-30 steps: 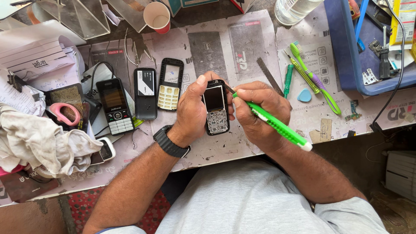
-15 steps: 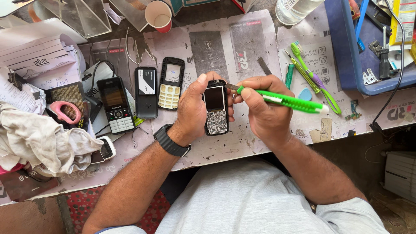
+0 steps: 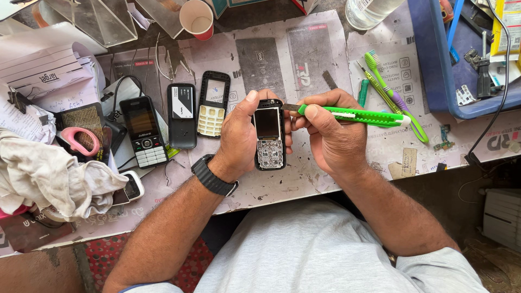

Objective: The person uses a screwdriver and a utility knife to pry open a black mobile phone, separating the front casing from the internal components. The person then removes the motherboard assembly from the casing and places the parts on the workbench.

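Your left hand (image 3: 241, 135) is wrapped round the small phone (image 3: 269, 135), thumb up along its left edge, fingers behind; it's held just above the surface (image 3: 304, 179), between both hands, screen end away from you. Front cover is off: bare display on top, exposed keypad board w/ contact pads below. Your right hand (image 3: 331, 133) is closed on the green utility knife (image 3: 353, 115), thumb pressing on the body, blade tip right at the phone's top right corner; touching or just shy of it, can't tell.

Handling, as a judgement: phone is light and stiff, but w/o its cover it's fragile. The display glass and the contact pads won't like fingertip pressure or a slipped blade. Best grip is by the plastic side edges, as you have it now, not across the face. Smooth plastic sides, so prob. a bit slippery; a firm pinch near mid-body should stop it twisting if the blade levers at the corner. Knife is light, rigid handle, thin blade that may flex or snap if pried sideways.

Nearby on the surface: removed front frame w/ keypad (image 3: 213, 106), a black back cover (image 3: 181, 115), another complete phone (image 3: 143, 132), all left of your hands.
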The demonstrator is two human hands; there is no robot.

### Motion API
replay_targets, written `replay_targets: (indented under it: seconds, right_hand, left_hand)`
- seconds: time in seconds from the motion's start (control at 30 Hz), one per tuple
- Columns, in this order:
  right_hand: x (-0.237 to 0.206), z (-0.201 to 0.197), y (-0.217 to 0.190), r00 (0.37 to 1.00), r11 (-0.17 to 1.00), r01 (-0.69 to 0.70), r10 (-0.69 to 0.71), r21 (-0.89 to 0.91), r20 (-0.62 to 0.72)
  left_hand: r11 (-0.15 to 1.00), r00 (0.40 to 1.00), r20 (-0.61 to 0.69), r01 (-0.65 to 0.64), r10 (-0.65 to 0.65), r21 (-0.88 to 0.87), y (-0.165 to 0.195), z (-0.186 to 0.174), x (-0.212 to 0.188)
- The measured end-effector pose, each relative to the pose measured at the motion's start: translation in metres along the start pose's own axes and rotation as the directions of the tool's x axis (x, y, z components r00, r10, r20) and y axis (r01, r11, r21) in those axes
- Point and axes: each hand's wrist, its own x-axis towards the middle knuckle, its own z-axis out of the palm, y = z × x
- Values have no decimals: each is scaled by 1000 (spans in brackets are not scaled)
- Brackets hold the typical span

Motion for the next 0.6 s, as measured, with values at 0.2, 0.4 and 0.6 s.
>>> replay_targets:
  seconds: [0.2, 0.4, 0.6]
  right_hand:
    - [2, -2, 1, 998, 996, -61, 61, 73, -7]
    - [5, -4, -1, 993, 986, -115, 115, 118, 11]
    - [-4, 5, 3, 983, 977, 173, -165, -125, 77]
  left_hand:
    - [1000, 1000, -13, 17, -16, 23, 1, -1, 0]
    - [1000, 1000, -7, 19, -19, -5, 1, -2, 1]
    - [1000, 1000, 18, 11, -11, 10, 1, -2, 0]
